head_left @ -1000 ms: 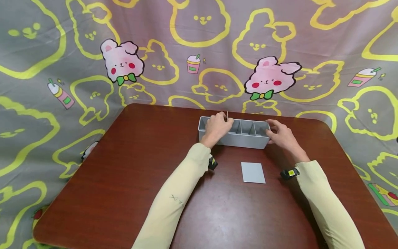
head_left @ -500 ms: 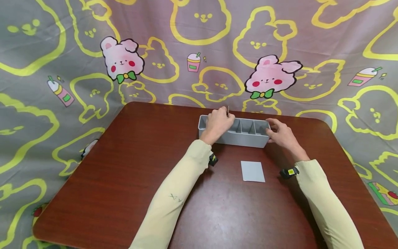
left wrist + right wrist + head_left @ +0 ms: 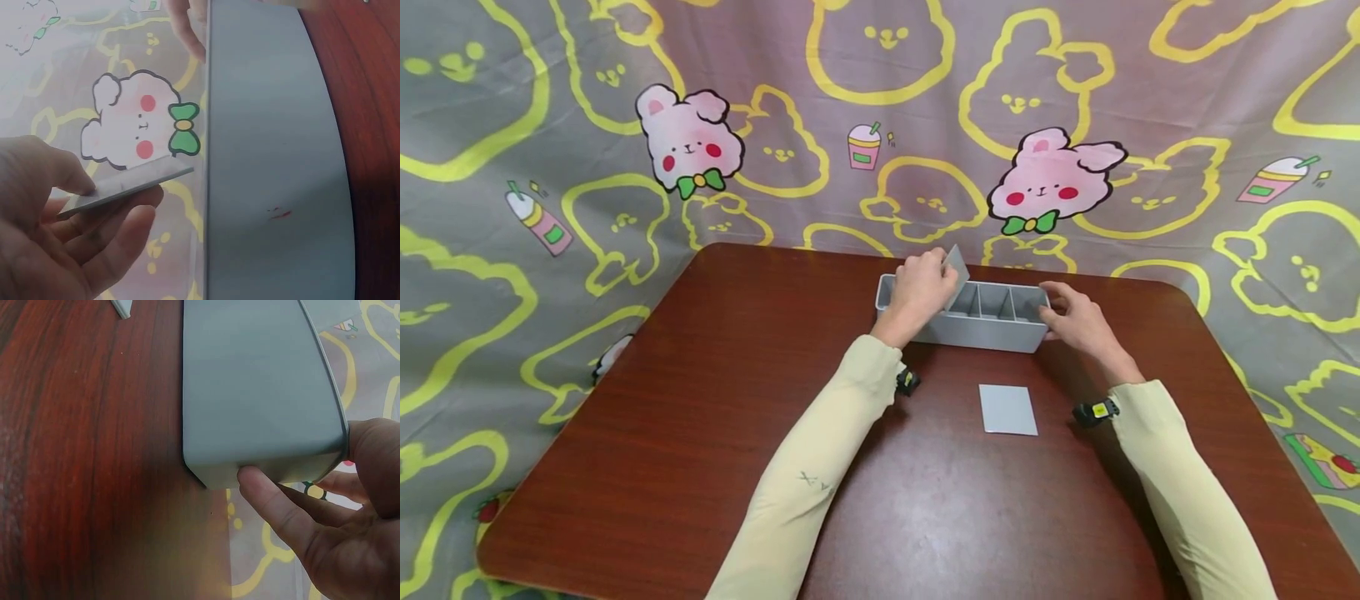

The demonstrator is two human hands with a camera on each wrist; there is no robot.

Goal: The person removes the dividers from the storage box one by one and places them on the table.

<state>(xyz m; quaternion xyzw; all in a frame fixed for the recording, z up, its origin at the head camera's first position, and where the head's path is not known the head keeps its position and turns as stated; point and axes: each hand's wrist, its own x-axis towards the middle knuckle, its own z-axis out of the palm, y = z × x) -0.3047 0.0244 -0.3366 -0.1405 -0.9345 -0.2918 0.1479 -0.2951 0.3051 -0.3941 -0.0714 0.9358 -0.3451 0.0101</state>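
My pale yellow sleeves [image 3: 805, 467] reach in over the brown table [image 3: 647, 400]; on it, nearest me, a light grey square card [image 3: 1008, 410] lies flat between my forearms. Past it stands the long grey box [image 3: 973, 333], upright. Only the head view shows its row of compartments; only the left wrist view shows a small red mark [image 3: 280, 213] on its front wall. That view also gives the thin, flat grey panel [image 3: 957, 273] edge-on, just clear of the rim, where from my head it is partly hidden by my knuckles. I pinch the panel, tilted, between the thumb and fingers of my left hand [image 3: 917, 292], above the box's left part. My right hand [image 3: 1078, 325] grips the box's right end, a fingertip pressed to the outer wall, well apart from the panel. Behind everything hangs the cartoon-printed curtain [image 3: 925, 92].
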